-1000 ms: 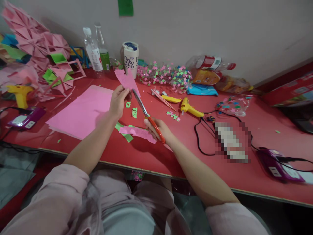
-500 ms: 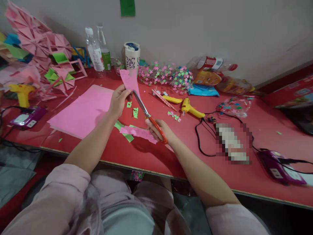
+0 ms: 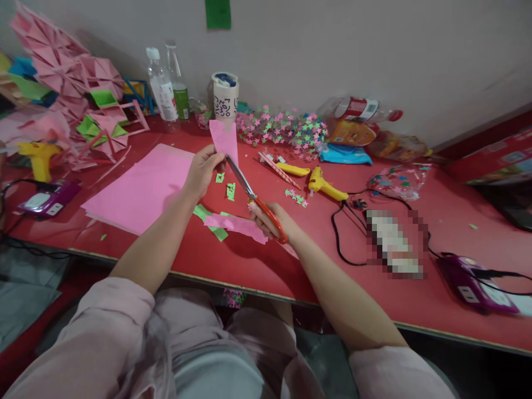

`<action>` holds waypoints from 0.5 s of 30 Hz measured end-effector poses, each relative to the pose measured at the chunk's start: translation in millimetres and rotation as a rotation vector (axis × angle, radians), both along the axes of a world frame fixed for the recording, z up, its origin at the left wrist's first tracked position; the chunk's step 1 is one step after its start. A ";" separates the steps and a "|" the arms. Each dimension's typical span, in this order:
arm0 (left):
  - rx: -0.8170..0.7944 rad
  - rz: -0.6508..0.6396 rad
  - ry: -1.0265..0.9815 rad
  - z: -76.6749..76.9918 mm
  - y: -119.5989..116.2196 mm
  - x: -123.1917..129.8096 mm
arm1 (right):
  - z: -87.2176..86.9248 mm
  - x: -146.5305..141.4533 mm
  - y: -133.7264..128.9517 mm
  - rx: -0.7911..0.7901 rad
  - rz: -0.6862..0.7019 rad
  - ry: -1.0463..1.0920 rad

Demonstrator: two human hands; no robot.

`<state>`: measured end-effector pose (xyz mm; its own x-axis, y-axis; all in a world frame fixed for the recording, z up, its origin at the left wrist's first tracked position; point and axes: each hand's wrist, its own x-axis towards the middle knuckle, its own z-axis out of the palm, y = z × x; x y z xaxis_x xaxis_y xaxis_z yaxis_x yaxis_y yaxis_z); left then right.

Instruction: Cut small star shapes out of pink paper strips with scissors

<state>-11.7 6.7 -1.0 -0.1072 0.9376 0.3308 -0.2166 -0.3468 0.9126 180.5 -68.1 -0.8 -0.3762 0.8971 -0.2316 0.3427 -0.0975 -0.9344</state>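
Between the thumb and fingers of my left hand [image 3: 204,169] is a strip of pink paper [image 3: 225,138], held up above the table. My right hand [image 3: 270,220] is closed round the orange handles of a pair of scissors [image 3: 257,202]. The blade tips meet the paper's lower edge close to my left fingertips; whether they are cutting I cannot tell. Under the scissors lie a cut pink strip [image 3: 235,225] and a green paper strip [image 3: 218,233]. Small green scraps with star-shaped holes [image 3: 230,192] rest nearby, and little cut paper stars [image 3: 296,197] sit to the right.
Pink sheets [image 3: 141,183] lie left of my hands. Farther right are a yellow glue gun [image 3: 326,185] with its cord, a yellow cutter [image 3: 293,169] and a purple power strip [image 3: 474,282]. A cup [image 3: 225,100], bottles [image 3: 163,91] and a star-filled container [image 3: 282,127] line the wall.
The raised pink strip has turned slightly, showing a straighter, more upright face. Both hands and the scissors stay almost in place, with the right hand shifted a little to the right.
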 end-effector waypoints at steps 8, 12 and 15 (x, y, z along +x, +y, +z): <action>-0.044 -0.012 -0.040 2.4 -3.0 2.0 | 3.0 0.3 -2.4 0.008 0.048 0.023; -0.046 -0.006 -0.037 2.1 -2.9 2.4 | 2.2 -0.3 -2.1 -0.002 0.030 0.040; -0.036 -0.003 -0.029 1.4 -2.5 2.2 | 1.4 -0.9 -1.5 -0.023 0.015 0.045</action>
